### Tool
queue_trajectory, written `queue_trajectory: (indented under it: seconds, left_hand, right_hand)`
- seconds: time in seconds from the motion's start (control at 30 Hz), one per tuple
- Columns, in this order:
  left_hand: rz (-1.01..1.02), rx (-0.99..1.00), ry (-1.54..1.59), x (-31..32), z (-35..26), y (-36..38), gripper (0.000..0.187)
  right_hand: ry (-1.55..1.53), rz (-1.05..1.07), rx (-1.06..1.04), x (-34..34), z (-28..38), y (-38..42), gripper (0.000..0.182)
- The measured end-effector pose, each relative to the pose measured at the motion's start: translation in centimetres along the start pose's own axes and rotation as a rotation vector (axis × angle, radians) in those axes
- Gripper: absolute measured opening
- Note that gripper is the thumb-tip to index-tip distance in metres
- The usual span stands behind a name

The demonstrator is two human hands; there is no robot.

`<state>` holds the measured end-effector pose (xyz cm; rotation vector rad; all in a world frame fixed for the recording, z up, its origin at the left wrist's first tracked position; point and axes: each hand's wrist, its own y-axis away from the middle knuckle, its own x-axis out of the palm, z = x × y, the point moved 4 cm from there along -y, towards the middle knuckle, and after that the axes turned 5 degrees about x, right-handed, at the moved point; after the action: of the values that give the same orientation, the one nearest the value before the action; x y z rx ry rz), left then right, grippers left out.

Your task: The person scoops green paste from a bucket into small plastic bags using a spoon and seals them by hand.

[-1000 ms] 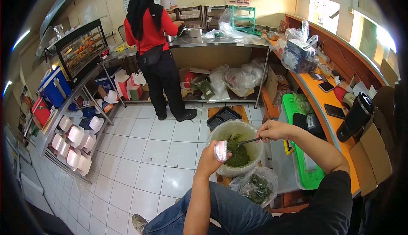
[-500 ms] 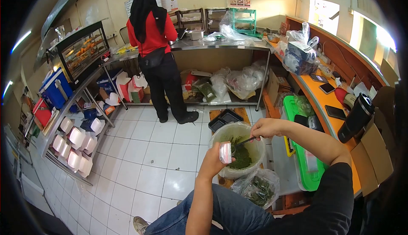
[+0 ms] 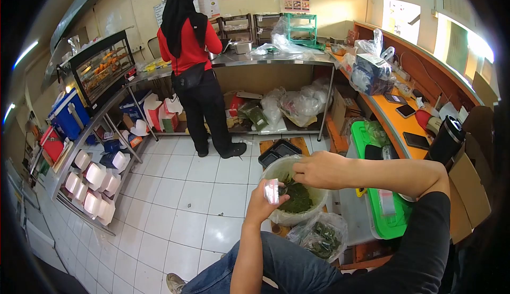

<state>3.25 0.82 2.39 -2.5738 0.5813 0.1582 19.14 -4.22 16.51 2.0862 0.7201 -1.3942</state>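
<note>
A small clear plastic bag (image 3: 271,192) with a red edge is held in my left hand (image 3: 259,204), over the left side of a whitish tub (image 3: 319,195). Chopped green leaves (image 3: 298,199) lie in the tub. My right hand (image 3: 313,170) is closed above the tub's far right part, fingers pinched on the dark-handled utensil, which is mostly hidden behind the hand. A dark rounded end shows beside the bag's opening. Below the tub sits a clear bag of greens (image 3: 322,238).
Black trays (image 3: 281,150) lie behind the tub. A green lid (image 3: 380,209) and an orange counter (image 3: 390,114) are at the right. A person in red (image 3: 190,55) stands at the metal table (image 3: 265,57). White boxes (image 3: 95,174) fill the left shelf.
My right hand has moved left and a little closer to the bag, with the forearm now level. My left hand has shifted slightly left. The view has shifted a little.
</note>
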Motion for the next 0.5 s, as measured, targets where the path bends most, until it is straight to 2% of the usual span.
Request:
queue_trajectory:
  seconds: [0.17,0.27,0.33,0.5]
  left_hand:
    - [-0.022,-0.002,0.104,0.0,0.2,0.1,0.041]
    - [-0.015,-0.047,0.071,0.0,0.4,0.3,0.042]
    - [-0.006,-0.053,0.037,-0.1,0.5,0.2,0.043]
    - [-0.017,-0.106,0.152,0.0,0.5,0.3,0.047]
  right_hand:
    - [0.029,-0.121,-0.039,-0.9,0.5,0.4,0.014]
    - [0.001,-0.096,0.009,-1.4,0.7,0.7,0.011]
    - [-0.057,-0.205,0.016,-2.2,0.6,0.8,0.009]
    - [-0.129,-0.212,0.091,-2.5,0.4,1.3,0.012]
